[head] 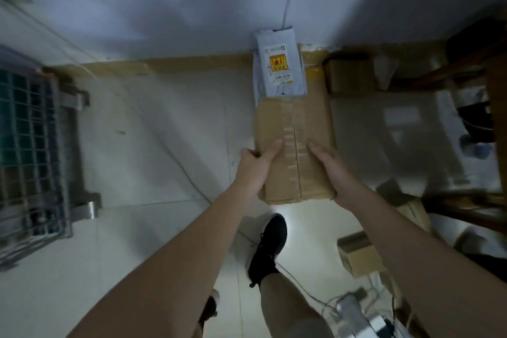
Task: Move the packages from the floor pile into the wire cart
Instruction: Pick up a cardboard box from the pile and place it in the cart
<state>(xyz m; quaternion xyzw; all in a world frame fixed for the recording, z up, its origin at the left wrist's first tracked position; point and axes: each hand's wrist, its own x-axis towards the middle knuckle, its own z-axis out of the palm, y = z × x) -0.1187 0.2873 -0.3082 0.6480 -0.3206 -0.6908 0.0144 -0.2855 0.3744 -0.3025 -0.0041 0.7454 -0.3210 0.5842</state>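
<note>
A long brown cardboard box [295, 129], taped down its middle, is held in front of me. My left hand [256, 166] grips its near left corner, thumb on top. My right hand [333, 170] clasps its near right edge. Beyond the box's far end, against the wall, lies a grey mailer bag [279, 63] with a yellow and red label. The wire cart [30, 151] stands at the far left, its mesh side and metal feet visible. More cardboard packages lie on the floor at the right: a small box [359, 254] and another box [349, 75] by the wall.
White tiled floor [153, 145] stretches between me and the cart. My black shoe [270, 244] stands below the box. A wooden chair frame [491, 118] fills the right side. White cables and a power strip [356, 313] lie at the lower right.
</note>
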